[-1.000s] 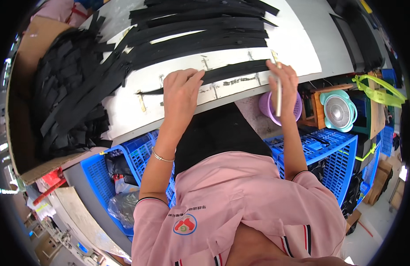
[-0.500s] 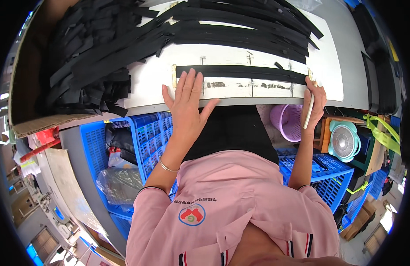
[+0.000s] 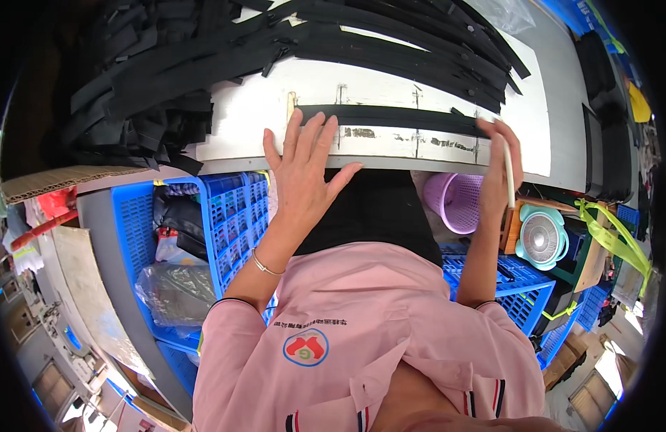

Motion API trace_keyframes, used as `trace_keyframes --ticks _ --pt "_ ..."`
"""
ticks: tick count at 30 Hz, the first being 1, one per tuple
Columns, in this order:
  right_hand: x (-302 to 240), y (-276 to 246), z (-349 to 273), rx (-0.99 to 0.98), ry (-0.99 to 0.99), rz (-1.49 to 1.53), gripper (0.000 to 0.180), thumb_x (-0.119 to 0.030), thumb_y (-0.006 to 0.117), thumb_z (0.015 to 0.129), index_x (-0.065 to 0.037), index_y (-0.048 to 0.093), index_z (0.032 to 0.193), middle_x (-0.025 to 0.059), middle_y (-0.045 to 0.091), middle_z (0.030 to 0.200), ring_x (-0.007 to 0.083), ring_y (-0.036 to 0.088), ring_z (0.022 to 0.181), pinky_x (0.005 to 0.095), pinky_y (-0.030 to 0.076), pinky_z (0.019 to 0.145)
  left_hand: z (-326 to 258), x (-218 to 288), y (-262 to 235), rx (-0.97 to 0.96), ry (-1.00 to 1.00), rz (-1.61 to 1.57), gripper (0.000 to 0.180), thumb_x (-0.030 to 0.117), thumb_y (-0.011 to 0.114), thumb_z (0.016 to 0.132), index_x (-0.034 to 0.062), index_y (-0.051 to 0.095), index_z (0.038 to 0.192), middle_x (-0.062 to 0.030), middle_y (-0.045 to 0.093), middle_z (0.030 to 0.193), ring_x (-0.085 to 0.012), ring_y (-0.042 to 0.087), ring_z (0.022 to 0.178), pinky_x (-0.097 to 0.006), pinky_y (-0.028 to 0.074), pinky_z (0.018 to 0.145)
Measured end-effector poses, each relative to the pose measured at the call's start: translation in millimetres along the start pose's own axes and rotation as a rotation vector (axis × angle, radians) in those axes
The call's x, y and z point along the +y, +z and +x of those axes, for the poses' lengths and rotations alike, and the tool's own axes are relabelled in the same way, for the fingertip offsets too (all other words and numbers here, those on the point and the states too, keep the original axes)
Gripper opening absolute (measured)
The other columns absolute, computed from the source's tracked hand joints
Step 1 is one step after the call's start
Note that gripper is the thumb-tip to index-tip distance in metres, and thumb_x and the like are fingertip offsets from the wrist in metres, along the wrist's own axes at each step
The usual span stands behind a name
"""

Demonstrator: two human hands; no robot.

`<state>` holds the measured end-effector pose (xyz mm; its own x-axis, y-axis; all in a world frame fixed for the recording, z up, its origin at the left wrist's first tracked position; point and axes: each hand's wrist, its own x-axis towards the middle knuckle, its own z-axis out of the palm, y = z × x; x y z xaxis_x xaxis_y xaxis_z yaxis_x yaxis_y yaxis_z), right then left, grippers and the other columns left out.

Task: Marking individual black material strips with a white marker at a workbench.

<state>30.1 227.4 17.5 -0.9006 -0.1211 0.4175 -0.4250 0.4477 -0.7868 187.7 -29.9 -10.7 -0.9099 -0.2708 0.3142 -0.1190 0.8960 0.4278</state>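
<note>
A pale grey, flat-topped table (image 3: 565,129) carries a thin white rectangular board (image 3: 254,108) marked with dark lines and smudges. Taking the board as a clock face, one long, narrow black fabric strip (image 3: 405,117) lies crosswise toward 6 o'clock. Overlapping long black fabric strips (image 3: 405,61) cover 12 o'clock. Beyond 1 o'clock, a crumpled clear plastic bag (image 3: 507,14) rests on the table.

I wear a pale pink shirt (image 3: 369,295) with short sleeves (image 3: 236,338), each ending in a narrow dark edge. Its open collar (image 3: 484,394) carries dark, white and red stripes. On my left chest sits a round emblem (image 3: 306,348), blue-ringed with red and green inside, beside small dark lettering (image 3: 315,324). Below is a black garment (image 3: 369,216). A slim silvery bangle (image 3: 262,266) circles my forearm near my left hand (image 3: 304,162).
</note>
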Motion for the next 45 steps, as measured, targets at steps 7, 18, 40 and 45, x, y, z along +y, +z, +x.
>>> trace_keyframes --ticks 7,18,40,45 --pt "-68 82 6 -0.458 0.191 0.424 0.027 -0.022 0.059 0.106 -0.002 0.077 0.113 0.0017 0.070 0.083 0.0026 0.049 0.065 0.0194 0.037 0.057 -2 -2 5 0.043 -0.021 -0.057 0.072 0.045 0.079 0.086 0.0091 0.057 0.144 -0.0103 0.053 0.149 -0.0345 0.036 0.150 -0.064 0.006 0.121" --pt "-57 134 -3 -0.526 0.029 0.381 0.022 -0.015 0.063 0.104 0.002 0.076 0.108 0.0031 0.072 0.087 0.0055 0.060 0.072 0.0215 0.044 0.062 -2 -2 4 0.014 -0.019 -0.002 0.073 0.047 0.079 0.086 0.0107 0.057 0.145 -0.0108 0.050 0.155 -0.0336 0.035 0.151 -0.062 0.007 0.121" --pt "-50 131 -5 -0.608 0.012 0.416 0.021 -0.017 0.066 0.101 0.000 0.077 0.097 0.0026 0.066 0.069 0.0065 0.055 0.061 0.0239 0.043 0.056 1 -1 7 0.008 -0.001 -0.036 0.075 0.047 0.081 0.083 0.0085 0.057 0.144 -0.0106 0.050 0.155 -0.0340 0.034 0.152 -0.064 0.004 0.120" --pt "-47 103 1 -0.480 0.174 0.522 0.019 -0.012 0.064 0.100 -0.002 0.079 0.095 0.0025 0.070 0.073 0.0051 0.058 0.063 0.0219 0.043 0.056 -1 -1 6 -0.008 -0.024 0.007 0.074 0.046 0.082 0.083 0.0089 0.058 0.143 -0.0095 0.050 0.155 -0.0336 0.033 0.152 -0.065 0.005 0.120"
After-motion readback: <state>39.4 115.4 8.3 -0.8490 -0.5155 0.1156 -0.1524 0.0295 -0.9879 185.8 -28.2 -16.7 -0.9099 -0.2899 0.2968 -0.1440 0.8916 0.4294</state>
